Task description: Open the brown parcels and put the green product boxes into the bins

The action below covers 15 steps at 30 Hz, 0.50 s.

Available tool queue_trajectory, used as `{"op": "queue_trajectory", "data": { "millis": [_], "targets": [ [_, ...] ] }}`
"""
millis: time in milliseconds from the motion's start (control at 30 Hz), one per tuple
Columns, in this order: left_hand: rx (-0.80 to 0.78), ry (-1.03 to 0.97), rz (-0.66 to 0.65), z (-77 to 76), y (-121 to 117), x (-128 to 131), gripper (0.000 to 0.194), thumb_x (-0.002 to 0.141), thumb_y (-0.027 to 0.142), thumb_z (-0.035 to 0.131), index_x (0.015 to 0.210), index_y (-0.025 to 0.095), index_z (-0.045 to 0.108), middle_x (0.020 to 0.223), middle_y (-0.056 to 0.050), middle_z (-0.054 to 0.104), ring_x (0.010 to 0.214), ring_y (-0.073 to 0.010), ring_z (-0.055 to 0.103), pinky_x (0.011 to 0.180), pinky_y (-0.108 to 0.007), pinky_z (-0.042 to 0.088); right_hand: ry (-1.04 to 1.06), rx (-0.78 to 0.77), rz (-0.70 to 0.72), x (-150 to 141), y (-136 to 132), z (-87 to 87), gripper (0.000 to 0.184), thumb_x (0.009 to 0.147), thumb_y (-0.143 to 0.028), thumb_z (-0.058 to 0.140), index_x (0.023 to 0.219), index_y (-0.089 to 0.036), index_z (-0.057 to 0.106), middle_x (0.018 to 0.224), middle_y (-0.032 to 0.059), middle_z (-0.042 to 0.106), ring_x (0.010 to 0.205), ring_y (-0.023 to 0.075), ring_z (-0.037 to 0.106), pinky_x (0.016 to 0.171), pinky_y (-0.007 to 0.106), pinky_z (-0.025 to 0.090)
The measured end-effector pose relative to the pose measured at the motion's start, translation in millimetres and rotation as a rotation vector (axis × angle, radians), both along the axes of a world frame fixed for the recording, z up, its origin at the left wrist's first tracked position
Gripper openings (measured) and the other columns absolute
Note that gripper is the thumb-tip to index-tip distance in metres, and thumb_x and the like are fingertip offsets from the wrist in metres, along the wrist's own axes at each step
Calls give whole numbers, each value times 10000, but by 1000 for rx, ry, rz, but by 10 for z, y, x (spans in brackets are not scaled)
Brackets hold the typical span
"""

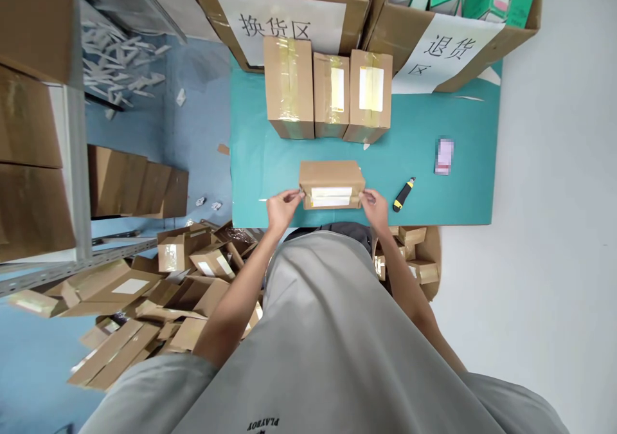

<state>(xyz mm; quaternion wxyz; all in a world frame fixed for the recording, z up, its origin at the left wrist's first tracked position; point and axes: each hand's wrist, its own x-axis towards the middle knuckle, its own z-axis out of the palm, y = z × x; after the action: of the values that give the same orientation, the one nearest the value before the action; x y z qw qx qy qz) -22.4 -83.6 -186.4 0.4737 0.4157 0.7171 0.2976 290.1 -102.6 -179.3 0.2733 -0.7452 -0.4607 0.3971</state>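
Note:
A small brown cardboard box with a white label and clear tape on its near face lies at the front of the green table. My left hand pinches its left end with thumb and fingertips. At the opposite end, my right hand has its fingers closed on the box's right edge. To the right of that hand lies a black and yellow utility knife. Further right is a blurred pinkish object, its kind not clear.
Three taped boxes stand behind on the green table. Two large cartons with Chinese signs, the left carton and right carton, hold green and pink packs. Flattened boxes pile up on the floor at left, beside a shelf.

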Motion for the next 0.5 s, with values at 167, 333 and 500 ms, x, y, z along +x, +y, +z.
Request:
{"op": "queue_trajectory", "data": {
  "millis": [167,333,500],
  "targets": [
    [282,-174,6,-9,595,133,561,918,562,856,1280,134,858,1346,-151,847,1281,-332,806,1176,-477,634,-182,148,131,48,694,104,501,1115,-594,557,1110,-198,865,972,105,799,973,281,756,995,442,613],
    [298,-161,-65,-116,1175,175,598,853,532,938,1283,124,856,1348,-165,844,1253,-365,818,1194,-528,623,-305,74,172,-79,1267,61,511,1154,-454,475,836,-216,797,805,76,762,913,269,706,897,370,572],
    [181,-158,-31,-113,1105,51,541,873,324,951,1354,124,806,1412,-161,814,1209,-338,833,1158,-530,654,-402,-4,260,-138,1359,196,391,1149,-284,475,1121,-139,836,1090,145,817,1062,255,709,976,334,528]
  ]
}}
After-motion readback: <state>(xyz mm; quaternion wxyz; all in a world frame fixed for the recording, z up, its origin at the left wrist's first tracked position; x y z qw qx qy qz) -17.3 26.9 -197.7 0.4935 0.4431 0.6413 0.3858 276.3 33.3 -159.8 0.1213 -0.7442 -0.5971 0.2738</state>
